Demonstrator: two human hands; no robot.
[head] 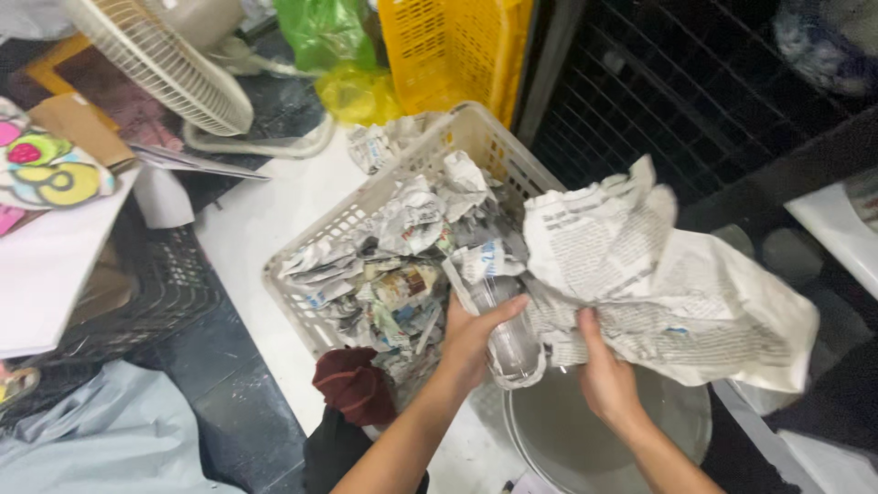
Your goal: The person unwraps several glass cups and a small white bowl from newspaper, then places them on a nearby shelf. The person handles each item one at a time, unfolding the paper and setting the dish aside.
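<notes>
a: what are the hands doing?
b: the left hand [471, 334] grips a clear glass [508, 343] above a round metal basin [677, 416]. the right hand [604, 375] clutches a crumpled newspaper sheet [677, 284] touching the glass.
a: what's nearby?
b: a pale plastic basket [366, 206] of wadded newspaper, just left.

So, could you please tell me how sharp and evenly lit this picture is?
Head view: soft all over, with motion blur on the newspaper sheet in the right hand; the left hand grips a clear glass; the upper right corner falls dark, while the white floor glares mildly.
</notes>
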